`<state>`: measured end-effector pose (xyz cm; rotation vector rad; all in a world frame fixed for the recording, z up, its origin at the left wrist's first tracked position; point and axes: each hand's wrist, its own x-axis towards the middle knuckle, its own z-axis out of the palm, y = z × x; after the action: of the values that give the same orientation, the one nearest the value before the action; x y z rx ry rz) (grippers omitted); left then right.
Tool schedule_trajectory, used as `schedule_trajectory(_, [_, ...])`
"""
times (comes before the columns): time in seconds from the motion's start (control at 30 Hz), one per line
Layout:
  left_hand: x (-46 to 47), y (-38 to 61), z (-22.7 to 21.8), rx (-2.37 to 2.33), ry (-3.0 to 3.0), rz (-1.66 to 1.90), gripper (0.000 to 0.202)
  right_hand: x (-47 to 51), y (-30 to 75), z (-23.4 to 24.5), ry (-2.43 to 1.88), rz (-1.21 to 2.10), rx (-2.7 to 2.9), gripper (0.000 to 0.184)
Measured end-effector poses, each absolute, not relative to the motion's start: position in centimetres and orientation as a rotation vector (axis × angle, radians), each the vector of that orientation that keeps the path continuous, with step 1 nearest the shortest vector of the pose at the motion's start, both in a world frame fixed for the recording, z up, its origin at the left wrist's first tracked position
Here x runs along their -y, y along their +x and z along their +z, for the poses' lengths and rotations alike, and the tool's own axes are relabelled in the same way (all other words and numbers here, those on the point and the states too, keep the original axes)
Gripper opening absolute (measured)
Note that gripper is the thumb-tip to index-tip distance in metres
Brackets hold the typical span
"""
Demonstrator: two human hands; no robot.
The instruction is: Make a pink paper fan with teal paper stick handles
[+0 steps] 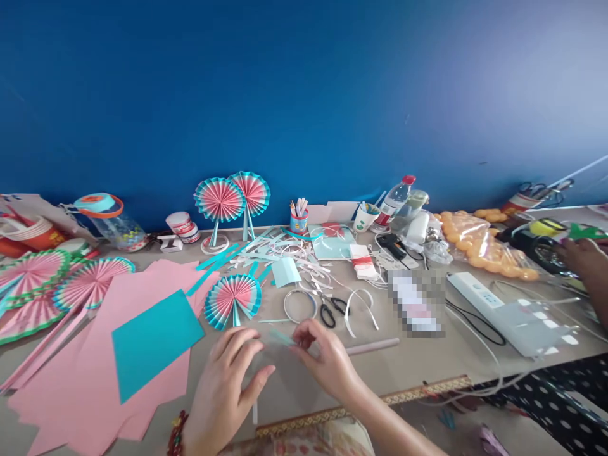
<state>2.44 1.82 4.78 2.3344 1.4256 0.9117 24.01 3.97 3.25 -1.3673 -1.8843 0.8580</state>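
Tabletop (418,360), strip (281,338) in right grip (319,351)

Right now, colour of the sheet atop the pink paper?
Teal paper sheet, clearest in the head view.

1 head-worn view, facing forward, angled down

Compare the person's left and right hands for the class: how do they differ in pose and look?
The left hand is open, thumb held apart; the right hand is curled, pinching a slightly blurred, pale-green strip.
The left hand has a beaded bracelet at its wrist; the right hand shows none.
Both are bare and reach over the table.
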Motion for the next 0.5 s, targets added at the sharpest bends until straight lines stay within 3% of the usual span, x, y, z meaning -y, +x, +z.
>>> schedule_trajectory(0.13, [-3.7, 4.5, 4.8, -1.207, 1.863, 0.863, 0.026, -3.4, 23.2, 4.2, -1.23, 0.833, 1.669, 0.004])
schedule_trajectory(0.27, [-5.5, 5.7, 4.3, -1.16, 1.493, 0.94, 0.037, -4.1, 24.9, 4.8, -1.232, 0.71, 1.829, 0.009])
schedule_trajectory(0.5, [-7.0, 5.4, 3.7, -1.034, 1.268, 0.936, 0.035, -6.6, 32.7, 3.6, -1.85, -0.042, 2.172, 0.018])
